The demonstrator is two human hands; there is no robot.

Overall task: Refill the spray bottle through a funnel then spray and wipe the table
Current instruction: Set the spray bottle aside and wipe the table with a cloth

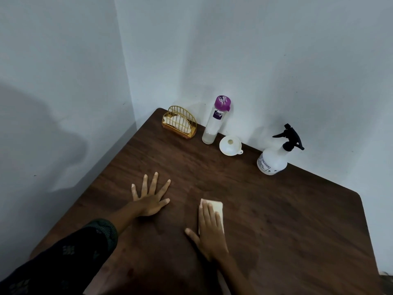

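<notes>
Your left hand (148, 201) lies flat on the table (297, 220), with its fingers straight and spread, holding nothing. A dark patterned sleeve (74, 252) covers that forearm. Your right hand (210, 231) is also flat, and its straight fingers press a folded white cloth (218, 206) onto the wood. No finger curls round the cloth, and its far edge and right side show past your fingertips. The two hands are near each other, with bare wood between them.

The spray bottle (274, 158) stands upright well beyond your right hand and off to its right, by the wall (276, 60), with its black trigger head on. The white funnel (230, 145) sits straight beyond your right hand, its wide mouth turned toward you. Just left of it stands a clear bottle (214, 124) with a purple cap and a little liquid at the bottom. Beyond your left hand, in the table's far corner, is a gold wire holder (179, 122) with white napkins in it.
</notes>
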